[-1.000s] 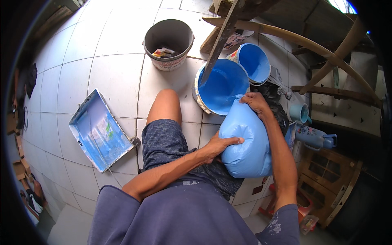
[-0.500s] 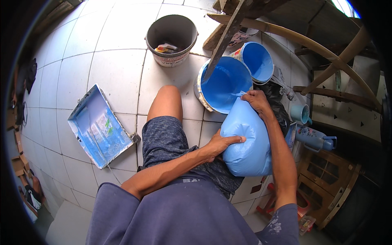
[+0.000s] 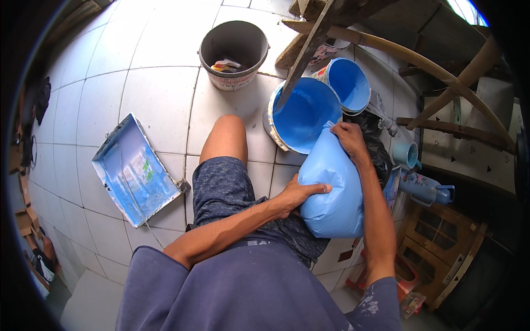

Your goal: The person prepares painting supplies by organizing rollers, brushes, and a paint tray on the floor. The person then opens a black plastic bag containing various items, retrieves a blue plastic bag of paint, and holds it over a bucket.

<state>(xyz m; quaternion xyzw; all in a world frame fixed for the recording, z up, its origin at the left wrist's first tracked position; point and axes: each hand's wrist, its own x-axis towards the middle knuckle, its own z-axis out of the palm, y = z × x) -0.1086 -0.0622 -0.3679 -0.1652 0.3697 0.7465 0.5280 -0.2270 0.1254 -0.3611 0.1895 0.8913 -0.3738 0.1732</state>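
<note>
A bulging light-blue plastic bag (image 3: 334, 193) rests at my right thigh, its gathered neck lying over the near rim of a blue-coated bucket (image 3: 301, 124). With thumb and fingers, my left hand (image 3: 301, 196) holds the bag's left side; the fingers beneath are partly hidden. My right hand (image 3: 349, 140) is closed on the bag's upper part, beside the neck. What fills the bag cannot be made out. A stick (image 3: 301, 71) slants down into the bucket, where blue coats the inner walls.
A blue-stained paint tray (image 3: 132, 171) lies on the tiles at left. Ahead is a dark bucket (image 3: 232, 52) with something colourful inside. A smaller blue-coated bucket (image 3: 349, 85), a black bag (image 3: 375, 146), a mug (image 3: 407, 155) and a blue flask (image 3: 425, 187) stand at right beside wooden furniture.
My right hand has shifted slightly on the bag's neck, and the right forearm has moved a little to the left. The left hand keeps its hold.
</note>
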